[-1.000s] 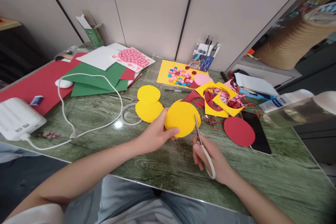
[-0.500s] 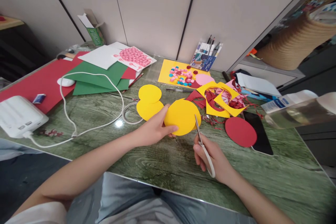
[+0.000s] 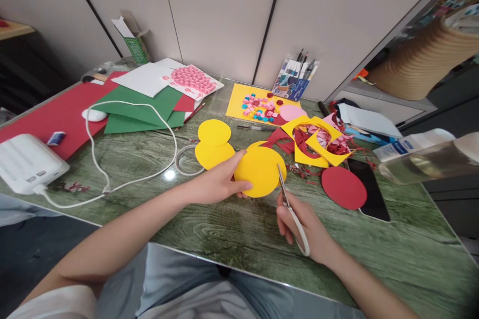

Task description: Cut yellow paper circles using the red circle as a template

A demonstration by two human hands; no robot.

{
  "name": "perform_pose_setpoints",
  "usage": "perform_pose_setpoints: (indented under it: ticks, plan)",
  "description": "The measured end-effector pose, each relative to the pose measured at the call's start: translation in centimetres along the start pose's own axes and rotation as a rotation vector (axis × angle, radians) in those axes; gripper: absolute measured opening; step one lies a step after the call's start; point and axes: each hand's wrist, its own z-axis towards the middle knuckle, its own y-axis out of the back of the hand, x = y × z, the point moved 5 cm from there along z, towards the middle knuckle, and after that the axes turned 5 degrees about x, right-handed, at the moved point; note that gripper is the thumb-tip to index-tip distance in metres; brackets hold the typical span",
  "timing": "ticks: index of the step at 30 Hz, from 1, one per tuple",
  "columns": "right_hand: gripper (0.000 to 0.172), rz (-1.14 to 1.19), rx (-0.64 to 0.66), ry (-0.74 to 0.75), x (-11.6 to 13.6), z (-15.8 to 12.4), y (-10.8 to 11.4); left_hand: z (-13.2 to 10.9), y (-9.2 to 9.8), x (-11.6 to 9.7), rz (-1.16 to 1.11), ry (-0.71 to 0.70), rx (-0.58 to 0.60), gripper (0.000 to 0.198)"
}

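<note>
My left hand (image 3: 222, 179) pinches a yellow paper circle (image 3: 258, 172) at its left edge, thumb on top. White-handled scissors (image 3: 294, 212) are held in my right hand (image 3: 305, 224), their blades lying against the circle's right edge. How far the blades are parted is hard to make out. Behind the held circle, part of another yellow paper shape peeks out. Left of it, two yellow circles (image 3: 214, 133) overlap on the table. A red paper circle (image 3: 344, 188) rests partly over a black phone (image 3: 372, 192) to the right of my right hand.
Yellow cut-out frames (image 3: 324, 132) lie over red and pink scraps. Behind are small coloured paper balls (image 3: 262, 109) and a pen packet (image 3: 294, 79). On the left are green sheets (image 3: 144, 109), a white power bank (image 3: 32, 164) with a looping cable, and a tape roll (image 3: 179, 162). A clear bottle (image 3: 430, 157) stands right.
The held yellow circle has tilted and shifted slightly downward, covering less of the shape behind it. My hands and the scissors stay almost in place.
</note>
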Motion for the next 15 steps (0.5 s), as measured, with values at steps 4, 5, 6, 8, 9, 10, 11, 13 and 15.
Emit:
perform_pose_setpoints:
  ticks: [4, 5, 6, 8, 9, 10, 11, 13, 15]
  plan:
    - [0.024, -0.006, 0.007, -0.022, 0.2, -0.1, 0.0, -0.1, 0.4, -0.1, 0.052, 0.029, 0.033, 0.049]
    - [0.024, -0.007, 0.011, -0.029, 0.2, -0.1, 0.0, -0.2, 0.6, -0.1, 0.07, 0.029, 0.037, 0.05]
    - [0.024, -0.009, 0.014, -0.035, 0.1, -0.2, 0.0, -0.2, 0.7, -0.1, 0.089, 0.027, 0.039, 0.05]
    - [0.025, -0.012, 0.024, -0.047, 0.1, -0.2, 0.0, -0.3, 1.0, -0.1, 0.12, 0.022, 0.047, 0.052]
    - [0.025, -0.012, 0.031, -0.052, 0.1, -0.3, 0.0, -0.3, 1.2, 0.0, 0.129, 0.021, 0.056, 0.053]
    - [0.025, -0.011, 0.039, -0.058, 0.0, -0.3, 0.0, -0.4, 1.3, 0.0, 0.136, 0.021, 0.067, 0.053]
    - [0.026, -0.01, 0.046, -0.064, 0.0, -0.3, 0.0, -0.4, 1.4, 0.0, 0.144, 0.02, 0.077, 0.053]
    - [0.026, -0.009, 0.059, -0.074, -0.1, -0.3, -0.1, -0.5, 1.6, -0.1, 0.169, 0.022, 0.095, 0.053]
    - [0.026, -0.015, 0.066, -0.079, -0.1, -0.3, -0.1, -0.6, 1.8, -0.2, 0.193, 0.027, 0.099, 0.056]
